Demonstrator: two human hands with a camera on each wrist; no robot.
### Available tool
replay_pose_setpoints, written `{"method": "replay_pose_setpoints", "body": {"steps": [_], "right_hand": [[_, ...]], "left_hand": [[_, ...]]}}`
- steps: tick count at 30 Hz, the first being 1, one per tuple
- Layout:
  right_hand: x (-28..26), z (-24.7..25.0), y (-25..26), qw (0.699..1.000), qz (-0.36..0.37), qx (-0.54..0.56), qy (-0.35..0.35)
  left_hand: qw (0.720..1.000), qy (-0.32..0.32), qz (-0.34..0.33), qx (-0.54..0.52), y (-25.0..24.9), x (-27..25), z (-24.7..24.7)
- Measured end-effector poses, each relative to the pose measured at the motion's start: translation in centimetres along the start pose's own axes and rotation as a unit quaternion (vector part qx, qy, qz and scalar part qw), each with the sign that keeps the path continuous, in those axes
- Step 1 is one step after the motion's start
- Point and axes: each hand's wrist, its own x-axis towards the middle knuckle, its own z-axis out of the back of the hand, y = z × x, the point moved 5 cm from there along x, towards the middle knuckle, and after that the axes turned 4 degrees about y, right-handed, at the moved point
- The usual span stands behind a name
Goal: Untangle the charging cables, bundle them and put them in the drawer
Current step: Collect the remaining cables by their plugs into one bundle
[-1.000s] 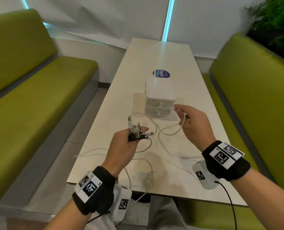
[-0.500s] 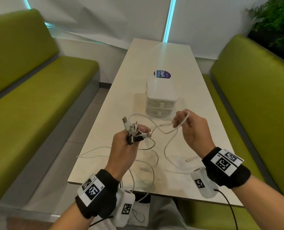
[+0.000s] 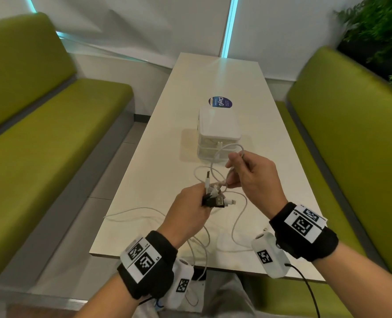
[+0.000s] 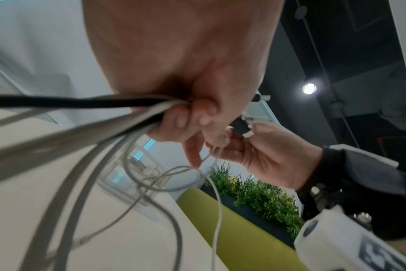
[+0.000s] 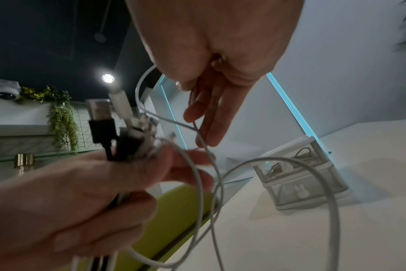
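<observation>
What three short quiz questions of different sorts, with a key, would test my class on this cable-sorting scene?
1. True or false: the left hand grips a cluster of cable plugs.
2. The small drawer unit stands on: A the table, B the green bench, C the floor?
3. Fill in: the right hand pinches a ___ cable.

Key: 1 true; 2 A; 3 white.

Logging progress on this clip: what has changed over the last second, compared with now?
The right hand, holding a white cable, came in from beside the drawer box to the left hand, its fingers now at the bunched plugs. The left hand still grips that bunch; box and table unchanged.
</observation>
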Motion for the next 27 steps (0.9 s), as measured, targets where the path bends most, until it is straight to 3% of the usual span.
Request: {"method": "replay_pose_setpoints", "body": {"steps": [3,6,13,20,24,27], "right_hand": [[0.0,-0.3,0.3,0.999,-0.003,0.041,0.011],[-0.2,-0.2,1.0,0.998,0.009,0.064,-0.002],[-0.8,0.7,3.5,0.982,0.169,0.039,-0.071],[-1.4,1.2,5.1,0.969,0.226,0.073,-0.064],[-1.1,1.9,5.7,0.966,0.134,0.210,-0.074],[0.0,1.5,5.4,0.967,0.043,0.247,-0.036]], "left_hand": [[0.991,-0.001,0.041,0.125,0.2,0.2,-0.1],[0.984,0.008,0.050,0.170,0.1,0.6,0.0],[0.983,-0.017,0.066,0.170,0.4,1.8,0.7],[0.984,-0.051,0.083,0.146,2.6,1.6,2.5],[0.986,-0.021,0.099,0.131,4.1,2.1,2.6],[0.997,-0.040,0.062,0.006,3.2,1.8,2.4]]}}
